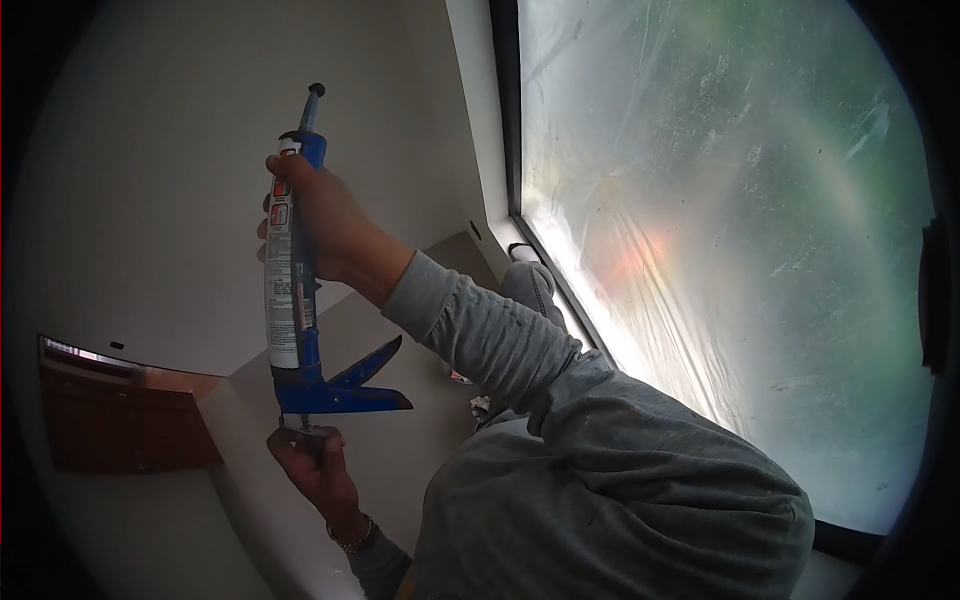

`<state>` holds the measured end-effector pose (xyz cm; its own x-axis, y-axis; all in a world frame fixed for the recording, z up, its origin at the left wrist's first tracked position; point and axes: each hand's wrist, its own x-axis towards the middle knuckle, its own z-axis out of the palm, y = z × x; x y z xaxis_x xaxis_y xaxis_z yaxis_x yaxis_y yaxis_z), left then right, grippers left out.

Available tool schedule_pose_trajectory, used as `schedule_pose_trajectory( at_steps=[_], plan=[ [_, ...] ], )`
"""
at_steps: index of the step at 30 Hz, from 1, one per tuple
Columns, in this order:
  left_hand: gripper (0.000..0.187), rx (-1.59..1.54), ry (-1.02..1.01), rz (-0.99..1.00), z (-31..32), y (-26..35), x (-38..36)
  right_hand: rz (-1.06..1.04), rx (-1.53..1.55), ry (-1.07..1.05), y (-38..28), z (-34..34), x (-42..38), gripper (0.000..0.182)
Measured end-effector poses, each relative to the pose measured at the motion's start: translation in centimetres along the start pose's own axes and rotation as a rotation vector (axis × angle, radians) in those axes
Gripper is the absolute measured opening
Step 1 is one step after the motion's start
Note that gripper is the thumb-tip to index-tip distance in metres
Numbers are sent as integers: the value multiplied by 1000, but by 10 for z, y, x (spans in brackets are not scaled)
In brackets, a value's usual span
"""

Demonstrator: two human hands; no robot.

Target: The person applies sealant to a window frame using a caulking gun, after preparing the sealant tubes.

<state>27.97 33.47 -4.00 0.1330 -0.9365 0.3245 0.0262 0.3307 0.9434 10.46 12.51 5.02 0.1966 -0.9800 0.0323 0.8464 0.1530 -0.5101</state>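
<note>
Bright daylight comes through a big window covered with cloudy plastic sheet, and a plain pale wall fills the other side. Next biggest is the person's grey sleeve, reaching out from the body, and a brown wooden piece sits low on the wall. Out in front, held up in the air and well apart from the window, is a blue caulking gun with a white tube in it, tip pointing up. The right hand is closed tight around the tube and the frame. The left hand (it has a band on the wrist) is under the gun, its fingers curled round the thin metal rod at the back end. It looks like the gun is being made ready, with the rod being set against the tube, not squeezed yet. Next, I think, the rod needs a straight push while the right hand keeps the gun steady.
</note>
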Motion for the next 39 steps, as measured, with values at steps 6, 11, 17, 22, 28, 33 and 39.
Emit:
schedule_pose_trajectory(
  at_steps=[6, 11, 17, 22, 28, 33, 39],
  plan=[
    [29, 682, 299, 192, -4, -12, 13, -5, 11, 46, 11, -7, 2, 38],
    [29, 398, 410, -106, -26, -17, -9, -106, 27, 102, -4, 17, -3, 35],
    [25, 677, 252, 164, -11, -26, 12, -104, -87, 116, 22, 13, -2, 33],
    [29, 875, 326, -51, -37, -27, 21, -242, -48, 182, 12, 12, 4, 31],
    [39, 808, 229, -31, -19, -28, 33, -342, -196, 159, 24, 20, 4, 34],
    [43, 889, 230, -9, -47, -49, 26, -331, -149, 173, 10, 28, -4, 40],
    [50, 881, 172, -22, -37, -68, 35, -359, -277, 184, 23, 12, -3, 39]
  ],
)
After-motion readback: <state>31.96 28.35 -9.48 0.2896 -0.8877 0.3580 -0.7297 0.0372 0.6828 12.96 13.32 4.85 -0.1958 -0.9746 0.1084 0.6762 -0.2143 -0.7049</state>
